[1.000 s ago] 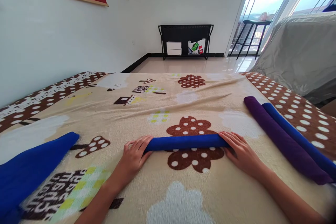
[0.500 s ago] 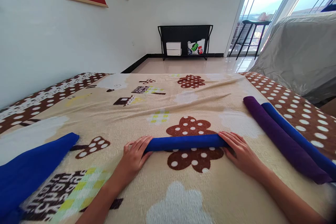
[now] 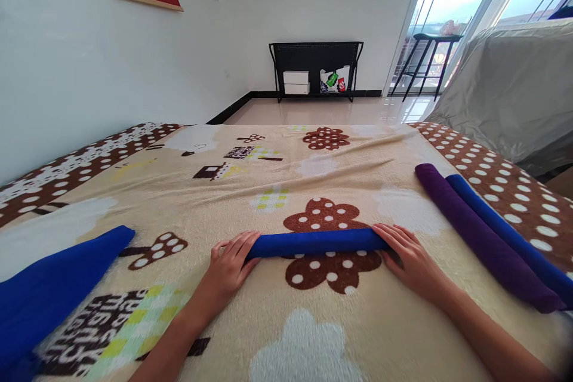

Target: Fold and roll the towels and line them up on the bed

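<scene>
A tightly rolled blue towel (image 3: 316,243) lies crosswise on the patterned blanket (image 3: 286,191) in front of me. My left hand (image 3: 230,265) rests flat at its left end, fingers stretched out and touching the roll. My right hand (image 3: 409,259) lies flat at its right end, fingers extended against the roll. Neither hand wraps around it.
A rolled purple towel (image 3: 478,239) and a rolled blue towel (image 3: 510,236) lie side by side at the right. An unrolled blue towel (image 3: 49,292) lies at the left. Beyond the bed stand a black rack (image 3: 316,68), a stool (image 3: 430,59) and a grey covered shape (image 3: 514,89).
</scene>
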Motion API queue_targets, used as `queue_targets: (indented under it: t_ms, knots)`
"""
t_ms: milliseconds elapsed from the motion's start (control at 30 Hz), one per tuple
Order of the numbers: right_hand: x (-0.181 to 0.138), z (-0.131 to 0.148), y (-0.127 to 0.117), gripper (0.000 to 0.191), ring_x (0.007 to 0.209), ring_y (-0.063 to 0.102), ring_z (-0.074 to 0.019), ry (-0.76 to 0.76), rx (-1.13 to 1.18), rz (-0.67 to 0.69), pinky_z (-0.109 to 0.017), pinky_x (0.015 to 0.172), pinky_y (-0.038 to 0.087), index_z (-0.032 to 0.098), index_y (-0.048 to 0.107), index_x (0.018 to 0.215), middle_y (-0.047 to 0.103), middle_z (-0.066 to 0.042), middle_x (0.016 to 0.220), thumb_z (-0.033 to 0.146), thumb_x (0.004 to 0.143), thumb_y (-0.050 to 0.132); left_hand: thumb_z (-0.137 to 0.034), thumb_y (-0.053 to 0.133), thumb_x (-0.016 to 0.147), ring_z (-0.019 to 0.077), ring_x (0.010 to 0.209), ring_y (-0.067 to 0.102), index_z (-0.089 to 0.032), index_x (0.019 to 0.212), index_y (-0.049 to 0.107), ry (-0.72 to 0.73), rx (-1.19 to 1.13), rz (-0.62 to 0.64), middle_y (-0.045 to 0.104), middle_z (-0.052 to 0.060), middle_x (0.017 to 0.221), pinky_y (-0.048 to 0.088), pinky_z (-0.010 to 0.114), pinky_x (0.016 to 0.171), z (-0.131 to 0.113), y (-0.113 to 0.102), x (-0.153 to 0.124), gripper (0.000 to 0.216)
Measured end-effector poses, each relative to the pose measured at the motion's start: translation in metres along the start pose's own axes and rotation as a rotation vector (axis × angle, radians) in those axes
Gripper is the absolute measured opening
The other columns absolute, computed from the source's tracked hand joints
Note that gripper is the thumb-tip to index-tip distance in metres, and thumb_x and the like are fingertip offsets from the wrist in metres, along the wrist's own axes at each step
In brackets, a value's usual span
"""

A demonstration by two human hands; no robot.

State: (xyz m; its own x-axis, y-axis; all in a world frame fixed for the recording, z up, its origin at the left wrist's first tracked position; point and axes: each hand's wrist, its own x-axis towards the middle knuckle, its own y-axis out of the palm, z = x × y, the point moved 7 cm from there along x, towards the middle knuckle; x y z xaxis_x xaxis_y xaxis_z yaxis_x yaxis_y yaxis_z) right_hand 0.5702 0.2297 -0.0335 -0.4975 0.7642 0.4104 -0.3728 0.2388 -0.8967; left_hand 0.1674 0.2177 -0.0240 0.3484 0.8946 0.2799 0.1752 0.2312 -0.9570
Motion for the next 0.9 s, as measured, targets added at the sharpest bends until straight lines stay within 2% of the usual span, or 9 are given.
queue_targets:
  t_ms: [433, 633, 800, 900]
  knots:
    - [-0.001, -0.002, 0.002, 0.063, 0.139, 0.044, -0.0228, 0.009, 0.013, 0.0, -0.047, 0.116, 0.037, 0.026, 0.029, 0.154, 0.049, -0.006, 0.15, 0.02, 0.094, 0.049, -0.044, 0.041, 0.102, 0.024, 0.133, 0.05, -0.03, 0.145, 0.04, -0.009, -0.006, 0.016, 0.056, 0.007, 0.145, 0.026, 0.041, 0.105, 0.0, 0.0, 0.0, 0.045]
    - [0.0, -0.008, 0.001, 0.061, 0.139, 0.045, -0.0225, 0.03, 0.062, 0.044, -0.048, 0.115, 0.037, 0.028, 0.033, 0.152, 0.049, -0.005, 0.15, 0.019, 0.093, 0.046, -0.039, 0.044, 0.101, 0.0238, 0.137, 0.046, -0.028, 0.15, 0.032, -0.004, -0.059, 0.063, 0.052, 0.008, 0.149, 0.026, 0.042, 0.11, -0.001, -0.003, -0.001, 0.051]
    - [0.004, -0.024, 0.001, 0.052, 0.134, 0.05, -0.0245, 0.082, 0.107, 0.047, -0.047, 0.11, 0.041, 0.029, 0.044, 0.146, 0.055, -0.006, 0.144, 0.03, 0.095, 0.051, -0.045, 0.046, 0.1, 0.0258, 0.131, 0.051, -0.029, 0.141, 0.047, -0.033, -0.103, 0.085, 0.057, 0.007, 0.143, 0.031, 0.044, 0.108, 0.006, 0.002, 0.006, 0.044]
    - [0.006, -0.029, 0.001, 0.048, 0.129, 0.054, -0.025, 0.105, 0.127, 0.034, -0.048, 0.107, 0.044, 0.029, 0.049, 0.143, 0.06, -0.008, 0.139, 0.037, 0.096, 0.053, -0.048, 0.047, 0.098, 0.0272, 0.13, 0.05, -0.029, 0.137, 0.052, -0.035, -0.107, 0.057, 0.058, 0.008, 0.14, 0.033, 0.045, 0.106, 0.012, 0.005, 0.013, 0.043]
